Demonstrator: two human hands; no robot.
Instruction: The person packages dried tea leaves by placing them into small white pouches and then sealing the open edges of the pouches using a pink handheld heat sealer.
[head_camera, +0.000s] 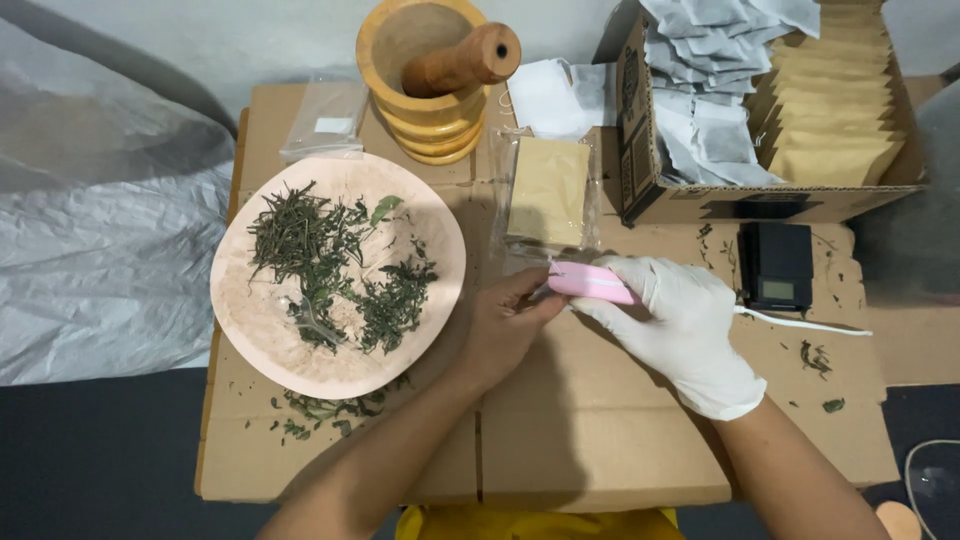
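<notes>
My right hand (680, 325), in a white glove, grips a small pink handheld device (590, 283) with a white cord trailing right. My bare left hand (505, 320) pinches the near edge of a clear plastic bag (545, 195) that holds a tan paper packet, right at the pink device's tip. Both hands rest over a flattened cardboard sheet (600, 430). To the left of my left hand lies a shallow wooden bowl (250, 320) with dried green herbs (330, 265) in it.
A wooden mortar with pestle (435, 75) stands at the back. An open cardboard box (660, 180) holds white sachets and tan packets. A small black scale (775, 265) sits beside my right hand. Empty clear bags (325, 120) lie back left; herb crumbs scatter on the cardboard.
</notes>
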